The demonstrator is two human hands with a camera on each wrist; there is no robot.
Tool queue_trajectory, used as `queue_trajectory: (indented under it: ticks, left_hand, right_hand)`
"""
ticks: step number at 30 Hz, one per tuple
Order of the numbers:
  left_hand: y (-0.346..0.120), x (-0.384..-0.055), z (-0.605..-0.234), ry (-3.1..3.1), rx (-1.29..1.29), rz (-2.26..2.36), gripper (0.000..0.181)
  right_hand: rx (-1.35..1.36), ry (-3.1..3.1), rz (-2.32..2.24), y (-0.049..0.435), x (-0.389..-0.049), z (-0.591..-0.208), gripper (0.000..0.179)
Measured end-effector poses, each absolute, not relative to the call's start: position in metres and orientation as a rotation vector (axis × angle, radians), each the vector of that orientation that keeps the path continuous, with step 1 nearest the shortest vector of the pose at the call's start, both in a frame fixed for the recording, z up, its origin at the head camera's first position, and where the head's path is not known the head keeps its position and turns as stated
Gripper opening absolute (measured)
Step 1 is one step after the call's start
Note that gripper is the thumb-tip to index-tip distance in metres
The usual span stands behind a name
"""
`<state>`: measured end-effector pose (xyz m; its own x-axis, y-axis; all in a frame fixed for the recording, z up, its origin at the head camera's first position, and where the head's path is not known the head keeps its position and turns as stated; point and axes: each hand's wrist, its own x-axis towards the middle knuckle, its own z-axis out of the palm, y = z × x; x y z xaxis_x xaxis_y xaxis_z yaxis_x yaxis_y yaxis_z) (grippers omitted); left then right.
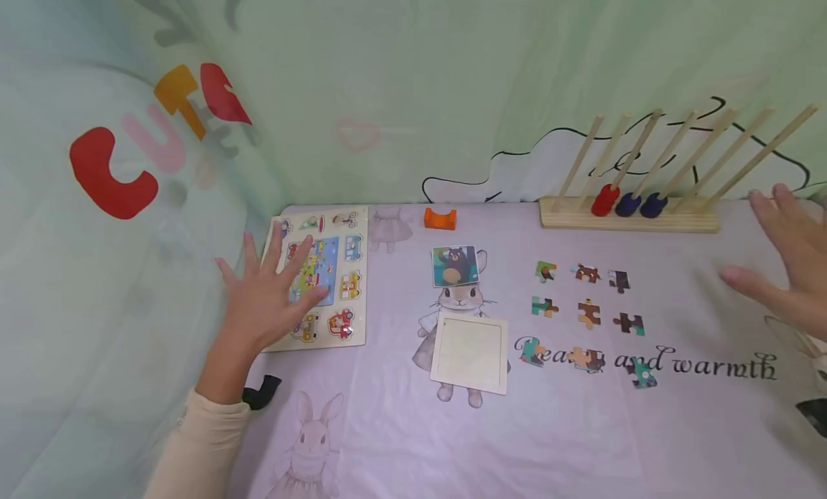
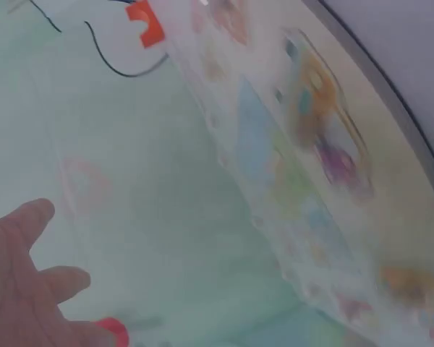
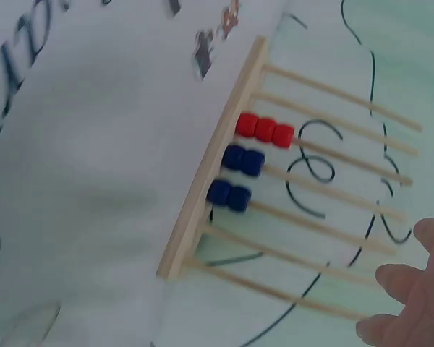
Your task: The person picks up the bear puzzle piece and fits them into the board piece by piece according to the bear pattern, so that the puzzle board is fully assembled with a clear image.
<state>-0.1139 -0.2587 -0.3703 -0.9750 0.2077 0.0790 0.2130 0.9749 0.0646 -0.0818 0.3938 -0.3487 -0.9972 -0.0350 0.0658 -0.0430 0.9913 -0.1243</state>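
Observation:
My left hand (image 1: 261,301) hovers with spread fingers over the vehicle puzzle board (image 1: 358,269) at the left, holding nothing. At the right edge of the head view, my right hand (image 1: 791,269) is held up with its fingers apart, nearest to the wooden bead rack (image 1: 629,222). Between the hands lie a square wooden puzzle frame (image 1: 470,354), a bear picture card (image 1: 455,266) just above it, and several loose jigsaw pieces (image 1: 588,314) spread in rows. In the right wrist view, red beads (image 3: 265,130) and blue beads (image 3: 235,177) sit low on the rack's pegs.
A small orange block (image 1: 440,219) with a curved notch stands near the back of the table. The table has a pale cloth (image 1: 400,434) printed with rabbits and lettering. A green curtain (image 1: 388,90) hangs behind, with a whitish one at the left.

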Motion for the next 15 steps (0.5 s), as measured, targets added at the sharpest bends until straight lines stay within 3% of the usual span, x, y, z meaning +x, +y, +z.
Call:
queue_trajectory:
  ticks: [15]
  left_hand:
    - [-0.187,-0.113,-0.395,-2.889,-0.68,-0.957,0.058]
  right_hand:
    - [0.368,-3.314,0.526,0.319,-0.135,-0.355,0.087]
